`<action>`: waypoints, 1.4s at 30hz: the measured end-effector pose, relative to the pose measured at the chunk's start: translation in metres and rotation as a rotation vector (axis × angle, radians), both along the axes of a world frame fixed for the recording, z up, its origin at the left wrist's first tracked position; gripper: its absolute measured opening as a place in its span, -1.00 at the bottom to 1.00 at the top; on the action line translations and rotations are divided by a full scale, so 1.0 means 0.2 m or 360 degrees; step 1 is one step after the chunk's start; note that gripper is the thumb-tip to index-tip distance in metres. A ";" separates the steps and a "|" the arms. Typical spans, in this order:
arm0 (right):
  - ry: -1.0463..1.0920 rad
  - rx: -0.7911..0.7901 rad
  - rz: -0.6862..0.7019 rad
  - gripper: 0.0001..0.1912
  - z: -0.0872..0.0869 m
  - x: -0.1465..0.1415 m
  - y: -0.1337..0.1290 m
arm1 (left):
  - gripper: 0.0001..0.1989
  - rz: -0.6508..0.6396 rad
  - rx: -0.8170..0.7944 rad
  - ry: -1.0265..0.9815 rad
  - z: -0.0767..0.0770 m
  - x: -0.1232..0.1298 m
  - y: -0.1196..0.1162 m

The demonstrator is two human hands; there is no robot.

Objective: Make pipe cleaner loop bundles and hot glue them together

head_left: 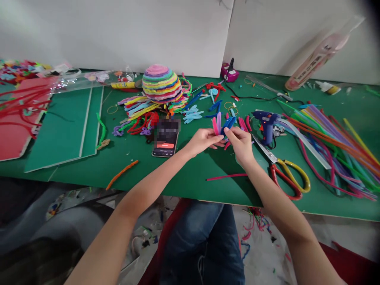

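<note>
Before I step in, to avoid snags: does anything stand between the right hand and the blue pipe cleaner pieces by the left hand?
Nothing visible does: the right hand pinches the blue pipe cleaner pieces directly. The left hand, close beside, holds pink and purple pieces.

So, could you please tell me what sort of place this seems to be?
It looks like a craft workspace, perhaps a small workshop: a loose bunch of colorful fuzzy stems lies on the green table, along with a blue glue gun and large scissors.
</note>
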State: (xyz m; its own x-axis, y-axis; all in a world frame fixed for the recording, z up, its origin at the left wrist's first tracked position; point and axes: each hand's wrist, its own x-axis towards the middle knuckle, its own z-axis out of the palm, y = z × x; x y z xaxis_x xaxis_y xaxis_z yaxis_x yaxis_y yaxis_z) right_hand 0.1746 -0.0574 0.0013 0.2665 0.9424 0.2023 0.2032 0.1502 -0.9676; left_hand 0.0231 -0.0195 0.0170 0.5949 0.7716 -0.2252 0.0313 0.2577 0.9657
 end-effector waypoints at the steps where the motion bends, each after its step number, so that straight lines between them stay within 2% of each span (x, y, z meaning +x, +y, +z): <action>1: -0.0013 0.0015 0.0010 -0.58 0.00 0.00 0.00 | -0.73 -0.0001 -0.0032 -0.0009 0.00 0.00 -0.01; 8: -0.0012 0.0111 0.0056 -0.63 -0.01 -0.01 0.01 | -0.81 0.0066 -0.0239 -0.0015 -0.03 0.00 -0.02; 13: -0.0036 0.0100 0.0078 -0.56 -0.01 -0.02 0.00 | -0.87 0.0168 -0.0339 -0.0090 -0.03 0.02 -0.02; 16: -0.0101 0.0076 0.0122 -0.59 0.02 -0.01 0.00 | -0.93 0.0208 -0.0310 -0.0118 -0.04 0.02 -0.02; 18: -0.0162 0.0016 0.0232 -0.67 0.07 0.04 0.01 | -0.96 0.0270 -0.0297 -0.0145 -0.05 0.02 -0.01; 21: -0.0343 -0.0228 0.0481 -0.60 0.15 0.19 0.01 | -0.93 0.0354 -0.0322 -0.0157 -0.05 0.01 0.01; 23: -0.0582 -0.0446 0.0513 -0.61 0.21 0.33 -0.02 | -0.91 0.0384 -0.0332 -0.0148 -0.05 0.00 0.03; 26: -0.1094 -0.1035 0.0464 -0.55 0.28 0.54 -0.09 | -0.90 0.0450 -0.0318 -0.0162 -0.05 -0.01 0.05; 30: -0.1417 -0.1310 0.0160 -0.41 0.29 0.72 -0.16 | -0.89 0.0560 -0.0286 -0.0216 -0.05 -0.01 0.06; 32: -0.1447 -0.1311 -0.0088 -0.37 0.26 0.77 -0.15 | -0.89 0.0607 -0.0293 -0.0243 -0.04 -0.01 0.06; 35: -0.1378 -0.1093 -0.0460 -0.43 0.19 0.79 -0.10 | -0.86 0.0683 -0.0342 -0.0246 -0.04 0.00 0.06; 37: -0.1255 -0.0895 -0.0460 -0.43 0.13 0.78 -0.05 | -0.85 0.0704 -0.0369 -0.0255 -0.04 0.00 0.06; 40: -0.0954 -0.0672 -0.0354 -0.57 0.05 0.73 0.02 | -0.86 0.0679 -0.0410 -0.0308 -0.04 -0.01 0.06; 42: -0.0882 -0.0546 -0.0411 -0.64 0.01 0.70 0.05 | -0.89 0.0613 -0.0434 -0.0328 -0.03 -0.01 0.05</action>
